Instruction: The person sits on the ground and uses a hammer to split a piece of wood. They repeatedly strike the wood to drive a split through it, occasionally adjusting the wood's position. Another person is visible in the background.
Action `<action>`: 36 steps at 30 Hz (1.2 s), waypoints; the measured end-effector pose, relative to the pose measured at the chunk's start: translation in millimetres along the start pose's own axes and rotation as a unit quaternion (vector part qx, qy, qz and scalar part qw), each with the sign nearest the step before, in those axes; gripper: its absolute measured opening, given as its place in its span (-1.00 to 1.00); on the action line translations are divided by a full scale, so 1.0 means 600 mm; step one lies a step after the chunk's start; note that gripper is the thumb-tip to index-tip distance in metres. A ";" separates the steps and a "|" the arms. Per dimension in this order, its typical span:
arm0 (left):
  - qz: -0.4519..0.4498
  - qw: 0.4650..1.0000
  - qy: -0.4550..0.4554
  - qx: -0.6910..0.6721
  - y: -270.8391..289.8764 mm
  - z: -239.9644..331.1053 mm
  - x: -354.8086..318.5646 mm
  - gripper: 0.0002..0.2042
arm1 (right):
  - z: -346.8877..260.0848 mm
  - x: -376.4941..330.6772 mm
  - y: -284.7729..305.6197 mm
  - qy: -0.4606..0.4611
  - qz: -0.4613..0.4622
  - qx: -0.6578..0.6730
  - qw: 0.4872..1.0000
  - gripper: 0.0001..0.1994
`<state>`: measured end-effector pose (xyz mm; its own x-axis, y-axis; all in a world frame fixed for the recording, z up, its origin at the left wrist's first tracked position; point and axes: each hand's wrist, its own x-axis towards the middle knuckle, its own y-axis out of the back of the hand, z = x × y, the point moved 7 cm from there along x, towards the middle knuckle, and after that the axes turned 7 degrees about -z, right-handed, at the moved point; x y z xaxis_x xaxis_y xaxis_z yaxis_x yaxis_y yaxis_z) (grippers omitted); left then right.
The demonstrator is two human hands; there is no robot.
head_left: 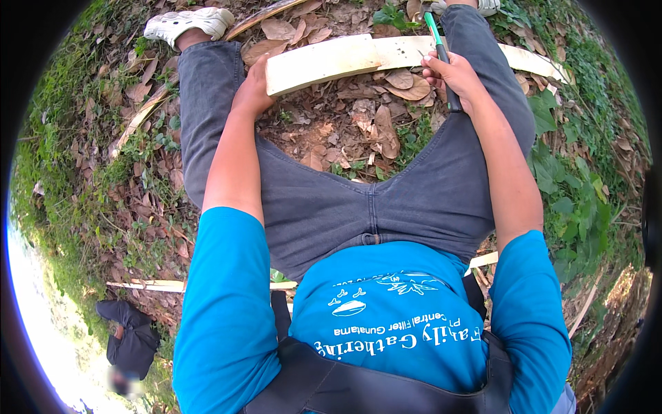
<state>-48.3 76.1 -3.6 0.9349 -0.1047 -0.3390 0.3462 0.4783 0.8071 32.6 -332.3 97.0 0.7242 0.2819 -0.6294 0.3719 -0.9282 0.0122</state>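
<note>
I am sitting on the ground with my legs spread. A long pale curved strip (pixel 324 61), like a split stalk or bark sheath, lies across the dry leaves between my knees. My left hand (pixel 252 93) grips its left end. My right hand (pixel 452 76) is closed around a green-handled tool (pixel 433 31) whose tip touches the strip's upper edge near the middle. The blade is mostly hidden behind my hand.
Dry brown leaves (pixel 365 124) and low green plants (pixel 572 200) cover the ground. More pale strips lie at the left (pixel 141 117) and under my hips (pixel 158 284). Another person in dark clothes (pixel 131 341) crouches at the lower left.
</note>
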 end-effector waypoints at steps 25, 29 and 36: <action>0.053 0.761 0.320 -0.562 -0.048 -0.014 -0.062 -0.27 | -0.018 0.012 -0.004 0.017 -0.022 -0.026 0.999 -0.70; 0.138 0.915 0.253 -0.282 0.000 0.024 -0.056 -0.06 | -0.012 0.002 -0.007 0.008 -0.016 -0.014 1.000 -0.69; 0.032 0.947 0.005 0.320 0.019 0.163 0.005 0.08 | -0.028 -0.002 0.011 0.039 0.009 0.031 0.999 -0.77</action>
<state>-33.6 -3.8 51.9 0.9560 -0.0838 -0.2813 0.2678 -0.1431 0.9528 43.8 -334.4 111.3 0.7740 0.2815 -0.5671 0.3238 -0.9457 -0.0274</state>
